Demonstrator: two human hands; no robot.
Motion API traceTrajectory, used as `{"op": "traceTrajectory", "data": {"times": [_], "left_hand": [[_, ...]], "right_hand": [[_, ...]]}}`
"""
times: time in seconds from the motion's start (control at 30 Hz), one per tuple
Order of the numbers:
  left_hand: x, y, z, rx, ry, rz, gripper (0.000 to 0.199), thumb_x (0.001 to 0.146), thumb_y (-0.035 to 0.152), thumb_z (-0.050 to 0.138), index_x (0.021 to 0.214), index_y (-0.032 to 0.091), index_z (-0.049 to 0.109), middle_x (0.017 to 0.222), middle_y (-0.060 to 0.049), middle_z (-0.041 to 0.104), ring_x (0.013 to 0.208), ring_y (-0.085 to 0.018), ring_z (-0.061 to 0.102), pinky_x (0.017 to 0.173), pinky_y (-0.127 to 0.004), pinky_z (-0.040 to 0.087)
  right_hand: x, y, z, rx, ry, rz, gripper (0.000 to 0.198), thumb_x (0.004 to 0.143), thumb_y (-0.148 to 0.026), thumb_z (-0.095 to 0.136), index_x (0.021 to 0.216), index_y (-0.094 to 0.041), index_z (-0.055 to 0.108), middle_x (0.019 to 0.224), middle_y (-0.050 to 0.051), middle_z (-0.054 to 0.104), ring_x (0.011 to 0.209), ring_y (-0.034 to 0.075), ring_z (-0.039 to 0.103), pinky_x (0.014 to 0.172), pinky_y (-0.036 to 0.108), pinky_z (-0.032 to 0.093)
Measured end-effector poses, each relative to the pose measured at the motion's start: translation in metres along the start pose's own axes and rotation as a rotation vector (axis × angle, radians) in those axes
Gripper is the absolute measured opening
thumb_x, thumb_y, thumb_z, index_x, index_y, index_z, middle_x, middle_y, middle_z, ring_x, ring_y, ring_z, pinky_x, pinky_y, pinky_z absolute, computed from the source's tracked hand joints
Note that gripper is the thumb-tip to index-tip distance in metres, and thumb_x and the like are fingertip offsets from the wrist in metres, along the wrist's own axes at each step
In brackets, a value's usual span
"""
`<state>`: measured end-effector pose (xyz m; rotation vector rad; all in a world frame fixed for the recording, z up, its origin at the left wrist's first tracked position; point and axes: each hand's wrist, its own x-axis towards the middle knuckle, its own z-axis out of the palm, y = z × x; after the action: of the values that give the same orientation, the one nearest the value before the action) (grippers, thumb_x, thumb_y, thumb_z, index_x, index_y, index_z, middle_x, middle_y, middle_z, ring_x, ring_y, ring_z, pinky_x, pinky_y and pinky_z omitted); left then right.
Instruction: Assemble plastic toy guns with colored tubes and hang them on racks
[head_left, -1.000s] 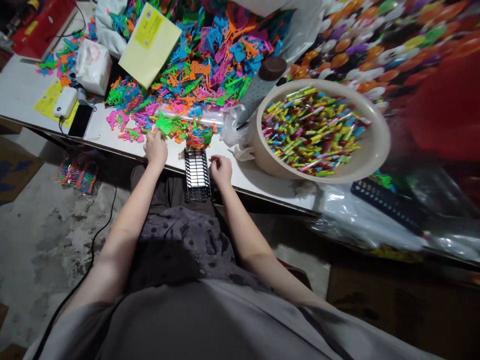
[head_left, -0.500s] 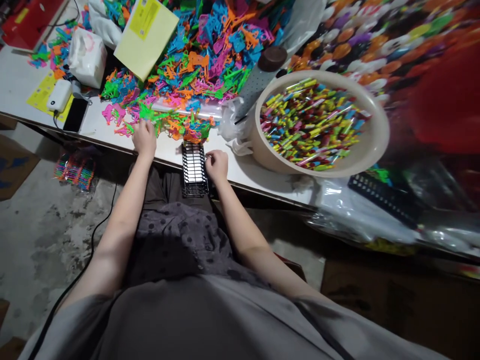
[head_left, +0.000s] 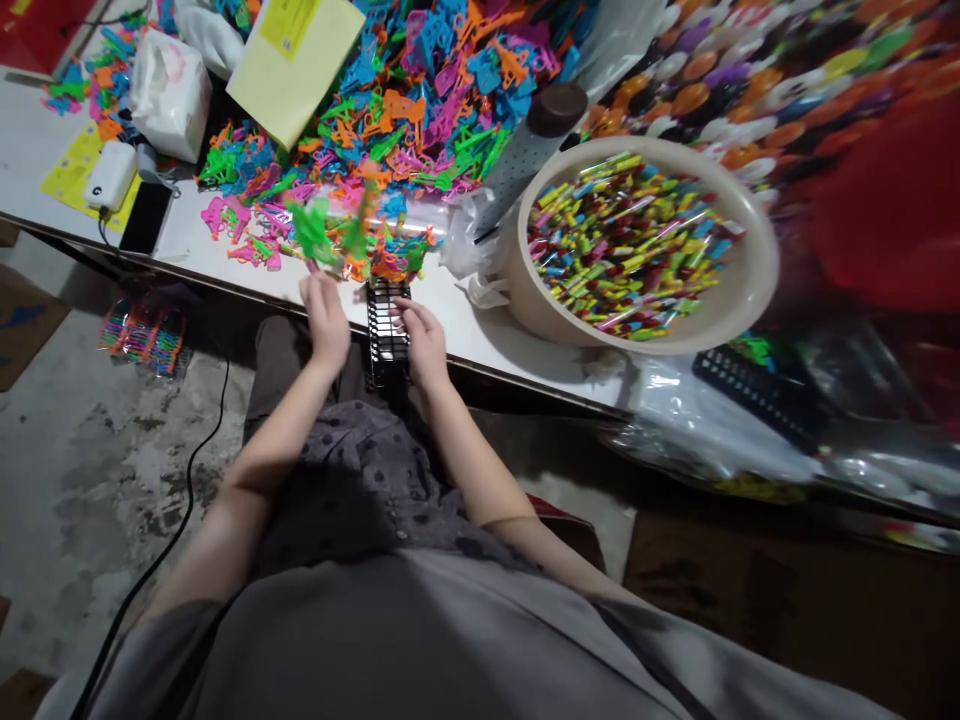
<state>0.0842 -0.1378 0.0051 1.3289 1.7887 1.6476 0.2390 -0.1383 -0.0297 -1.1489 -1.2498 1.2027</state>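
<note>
My left hand is just beyond the table edge, its fingers closed on a green plastic toy piece that is smeared by motion. To its right, a narrow black wire rack juts from the table edge over my lap. My right hand is at the rack's right side, with its fingers curled over the upper part and touching it. At the rack's far end lies a small cluster of orange and green plastic pieces. Behind both hands spreads a large heap of small bright plastic pieces.
A beige tub of colourful wrapped sticks stands right of my hands, beside a grey bottle with a brown lid. On the left are a tissue pack, a white power bank and a phone. A yellow box rests on the heap.
My left hand has moved right and toward me, lifting the green piece from the small pieces on the table. My right hand has shifted left, its fingers now over the rack.
</note>
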Motion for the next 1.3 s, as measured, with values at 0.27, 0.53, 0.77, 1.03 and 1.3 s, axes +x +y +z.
{"op": "traceTrajectory", "data": {"times": [0.27,0.53,0.77,1.03,1.3], "left_hand": [[-0.070,0.002,0.003,0.030,-0.147,0.099,0.035,0.093,0.046,0.032,0.093,0.021,0.056,0.097,-0.009,0.048,0.095,-0.020,0.055,0.091,-0.036,0.047],[-0.061,-0.021,-0.014,-0.042,-0.147,0.060,0.022,0.087,0.041,0.052,0.100,0.023,0.048,0.092,-0.006,0.060,0.086,-0.016,0.060,0.079,-0.030,0.049],[-0.022,-0.037,-0.026,-0.133,-0.071,-0.145,0.026,0.079,0.030,0.064,0.095,0.022,0.044,0.088,-0.003,0.062,0.083,-0.013,0.063,0.076,-0.026,0.050],[0.015,-0.045,0.028,-0.057,-0.271,-0.246,0.017,0.075,0.014,0.061,0.087,0.019,0.050,0.088,-0.003,0.064,0.076,-0.013,0.065,0.066,-0.023,0.051],[0.014,-0.055,0.054,0.086,-0.303,-0.157,0.013,0.076,0.016,0.063,0.085,0.018,0.054,0.081,-0.003,0.067,0.079,-0.014,0.066,0.076,-0.026,0.052]], "right_hand": [[-0.033,-0.023,0.038,0.109,-0.115,0.009,0.037,0.075,-0.055,0.061,0.092,-0.022,0.065,0.095,0.003,0.066,0.095,0.017,0.061,0.092,0.034,0.050],[-0.009,-0.005,0.001,0.043,0.232,0.027,0.033,0.081,-0.048,0.055,0.098,-0.020,0.060,0.090,0.002,0.065,0.063,0.009,0.058,0.063,0.025,0.053],[0.006,0.019,-0.049,0.075,0.233,0.101,0.034,0.076,-0.042,0.064,0.100,-0.022,0.049,0.085,-0.002,0.064,0.059,0.006,0.058,0.064,0.024,0.055],[-0.003,0.042,-0.054,-0.061,0.247,0.060,0.033,0.076,-0.040,0.062,0.098,-0.023,0.045,0.093,0.002,0.063,0.075,0.012,0.063,0.072,0.030,0.055],[0.042,0.054,-0.040,-0.072,0.325,-0.012,0.029,0.079,-0.041,0.060,0.095,-0.020,0.048,0.090,0.005,0.061,0.085,0.016,0.062,0.080,0.032,0.053]]}}
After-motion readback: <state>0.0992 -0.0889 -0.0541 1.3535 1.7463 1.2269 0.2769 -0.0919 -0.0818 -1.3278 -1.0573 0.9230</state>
